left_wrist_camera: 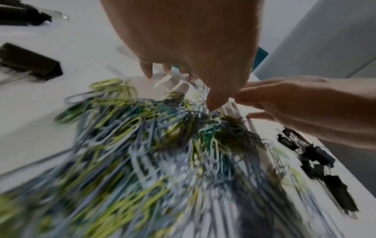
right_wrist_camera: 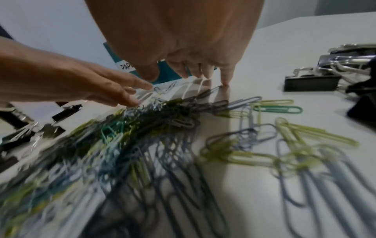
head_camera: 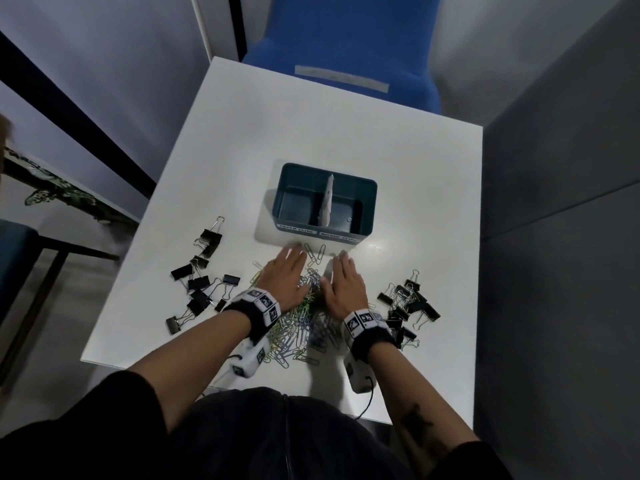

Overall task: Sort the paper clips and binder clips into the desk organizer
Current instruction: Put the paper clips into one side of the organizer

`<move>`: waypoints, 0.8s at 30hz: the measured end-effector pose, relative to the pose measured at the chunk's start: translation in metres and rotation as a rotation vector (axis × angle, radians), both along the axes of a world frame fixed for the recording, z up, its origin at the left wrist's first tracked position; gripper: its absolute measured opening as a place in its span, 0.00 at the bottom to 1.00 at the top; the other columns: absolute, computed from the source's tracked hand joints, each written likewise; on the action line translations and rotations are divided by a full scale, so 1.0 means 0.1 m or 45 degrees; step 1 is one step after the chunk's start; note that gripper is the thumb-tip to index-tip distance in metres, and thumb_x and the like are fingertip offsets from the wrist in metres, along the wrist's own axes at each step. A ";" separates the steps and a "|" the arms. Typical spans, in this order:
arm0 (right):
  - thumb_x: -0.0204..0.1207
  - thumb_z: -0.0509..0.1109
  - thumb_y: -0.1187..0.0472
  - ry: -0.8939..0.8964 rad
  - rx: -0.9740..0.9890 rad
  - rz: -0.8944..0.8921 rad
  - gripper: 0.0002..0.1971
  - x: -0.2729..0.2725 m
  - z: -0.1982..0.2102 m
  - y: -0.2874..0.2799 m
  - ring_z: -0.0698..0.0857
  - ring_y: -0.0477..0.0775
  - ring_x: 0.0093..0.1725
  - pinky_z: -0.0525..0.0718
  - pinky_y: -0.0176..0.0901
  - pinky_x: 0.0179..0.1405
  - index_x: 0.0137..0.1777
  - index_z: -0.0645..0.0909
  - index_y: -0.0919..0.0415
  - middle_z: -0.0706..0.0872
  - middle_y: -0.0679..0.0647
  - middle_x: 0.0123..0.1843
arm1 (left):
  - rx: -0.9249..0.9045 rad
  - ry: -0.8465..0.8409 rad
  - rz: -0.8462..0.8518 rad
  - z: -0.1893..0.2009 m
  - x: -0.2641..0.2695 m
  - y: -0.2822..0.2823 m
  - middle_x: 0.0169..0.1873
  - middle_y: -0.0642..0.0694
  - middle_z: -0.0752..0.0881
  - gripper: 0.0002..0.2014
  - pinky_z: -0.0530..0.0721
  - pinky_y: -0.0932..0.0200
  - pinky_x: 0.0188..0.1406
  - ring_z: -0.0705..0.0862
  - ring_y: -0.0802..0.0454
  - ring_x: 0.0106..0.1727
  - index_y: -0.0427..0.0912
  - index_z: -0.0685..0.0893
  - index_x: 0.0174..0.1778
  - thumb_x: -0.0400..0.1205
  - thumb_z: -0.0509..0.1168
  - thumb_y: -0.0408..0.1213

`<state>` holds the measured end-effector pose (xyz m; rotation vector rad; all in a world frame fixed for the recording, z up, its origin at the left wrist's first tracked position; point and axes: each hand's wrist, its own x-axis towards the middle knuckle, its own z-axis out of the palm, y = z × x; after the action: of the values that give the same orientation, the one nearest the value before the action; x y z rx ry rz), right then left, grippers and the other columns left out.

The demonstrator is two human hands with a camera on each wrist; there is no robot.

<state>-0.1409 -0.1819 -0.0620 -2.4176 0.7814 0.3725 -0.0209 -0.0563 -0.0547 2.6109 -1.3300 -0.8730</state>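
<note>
A heap of coloured paper clips [head_camera: 304,323] [left_wrist_camera: 162,145] [right_wrist_camera: 142,136] lies on the white table [head_camera: 346,150] between my two hands. My left hand [head_camera: 285,268] [left_wrist_camera: 183,48] [right_wrist_camera: 71,80] lies flat, fingers straight, on the heap's left side. My right hand [head_camera: 343,282] [right_wrist_camera: 183,40] [left_wrist_camera: 305,104] lies flat on its right side, fingertips on the table. Neither holds a clip. The teal desk organizer [head_camera: 323,199], with a white divider and two front labels, stands just beyond the fingertips. Black binder clips lie in a left group [head_camera: 201,278] and a right group [head_camera: 408,306].
A blue chair [head_camera: 346,46] stands behind the table's far edge. A grey partition [head_camera: 554,202] rises along the right side. The table's near edge runs just under my wrists, where the wrist cameras' cables hang.
</note>
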 end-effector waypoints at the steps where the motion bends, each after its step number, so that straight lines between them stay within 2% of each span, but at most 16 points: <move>1: 0.86 0.47 0.44 0.020 0.041 -0.012 0.32 0.06 0.00 -0.01 0.45 0.58 0.85 0.52 0.63 0.83 0.85 0.45 0.58 0.43 0.57 0.87 | 0.019 0.018 -0.043 0.01 0.02 -0.07 0.84 0.44 0.47 0.38 0.66 0.36 0.77 0.47 0.43 0.84 0.44 0.52 0.82 0.80 0.60 0.52; 4: 0.87 0.45 0.47 0.059 0.141 0.019 0.30 0.19 0.02 -0.01 0.43 0.57 0.85 0.49 0.63 0.83 0.85 0.43 0.57 0.42 0.56 0.87 | 0.092 0.102 -0.168 -0.01 0.01 -0.19 0.84 0.46 0.48 0.39 0.66 0.36 0.76 0.47 0.44 0.84 0.45 0.49 0.83 0.79 0.60 0.49; 8: 0.88 0.44 0.48 0.041 0.113 0.246 0.28 0.16 0.00 0.14 0.49 0.59 0.85 0.53 0.59 0.83 0.84 0.52 0.61 0.50 0.60 0.86 | 0.125 0.114 -0.258 -0.01 -0.09 0.05 0.85 0.48 0.45 0.37 0.55 0.38 0.81 0.46 0.44 0.85 0.45 0.47 0.85 0.82 0.56 0.46; 11: 0.87 0.47 0.46 -0.138 0.059 0.291 0.25 -0.10 -0.01 0.27 0.56 0.62 0.84 0.59 0.61 0.82 0.77 0.66 0.59 0.62 0.61 0.83 | -0.028 0.010 -0.037 0.03 -0.13 0.37 0.85 0.43 0.43 0.33 0.53 0.37 0.82 0.42 0.44 0.85 0.46 0.52 0.84 0.84 0.56 0.45; 13: 0.85 0.51 0.44 -0.233 -0.037 0.112 0.21 -0.35 0.02 0.31 0.55 0.62 0.84 0.59 0.60 0.81 0.69 0.70 0.55 0.63 0.60 0.81 | -0.029 -0.026 0.106 0.04 -0.11 0.53 0.84 0.38 0.40 0.33 0.49 0.38 0.83 0.39 0.40 0.84 0.44 0.49 0.84 0.86 0.54 0.49; 14: 0.84 0.54 0.42 -0.213 -0.068 -0.006 0.21 -0.47 0.02 0.32 0.53 0.63 0.84 0.59 0.61 0.80 0.69 0.69 0.54 0.60 0.60 0.82 | 0.018 -0.030 0.135 0.04 -0.10 0.60 0.83 0.35 0.38 0.34 0.46 0.39 0.83 0.38 0.37 0.84 0.43 0.47 0.84 0.86 0.52 0.51; 16: 0.82 0.55 0.39 -0.039 -0.074 -0.163 0.29 -0.67 0.00 0.31 0.47 0.66 0.84 0.59 0.63 0.81 0.76 0.62 0.56 0.50 0.64 0.85 | 0.154 -0.044 0.067 0.01 -0.10 0.68 0.82 0.30 0.37 0.36 0.45 0.39 0.83 0.38 0.32 0.83 0.39 0.44 0.84 0.87 0.47 0.56; 18: 0.81 0.53 0.35 0.144 -0.064 -0.167 0.40 -0.78 -0.04 0.34 0.40 0.66 0.84 0.51 0.60 0.83 0.84 0.47 0.59 0.39 0.67 0.85 | 0.223 -0.034 -0.064 0.00 -0.17 0.69 0.81 0.30 0.35 0.39 0.48 0.38 0.83 0.36 0.31 0.83 0.37 0.41 0.84 0.86 0.47 0.59; 20: 0.80 0.52 0.33 0.179 -0.042 -0.115 0.44 -0.77 -0.03 0.41 0.34 0.64 0.83 0.44 0.55 0.83 0.84 0.38 0.59 0.33 0.65 0.83 | 0.209 0.017 -0.106 0.01 -0.24 0.65 0.82 0.34 0.32 0.40 0.50 0.40 0.83 0.34 0.34 0.83 0.36 0.39 0.84 0.86 0.48 0.59; 22: 0.81 0.52 0.34 0.136 0.010 -0.080 0.43 -0.68 0.02 0.48 0.34 0.63 0.83 0.44 0.55 0.83 0.84 0.37 0.59 0.32 0.64 0.84 | 0.186 0.067 -0.141 0.03 -0.30 0.58 0.82 0.36 0.32 0.40 0.49 0.41 0.83 0.33 0.37 0.83 0.36 0.38 0.84 0.86 0.49 0.58; 24: 0.82 0.54 0.37 0.064 0.078 -0.037 0.41 -0.63 0.02 0.52 0.40 0.63 0.84 0.48 0.58 0.84 0.85 0.42 0.59 0.39 0.63 0.86 | 0.157 0.120 -0.190 0.07 -0.33 0.55 0.83 0.37 0.33 0.40 0.49 0.42 0.84 0.33 0.40 0.83 0.37 0.39 0.84 0.86 0.50 0.56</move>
<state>-0.2036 -0.1296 -0.0599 -2.3451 0.8143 0.4407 -0.0539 -0.0018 -0.0475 2.5474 -1.5071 -1.1195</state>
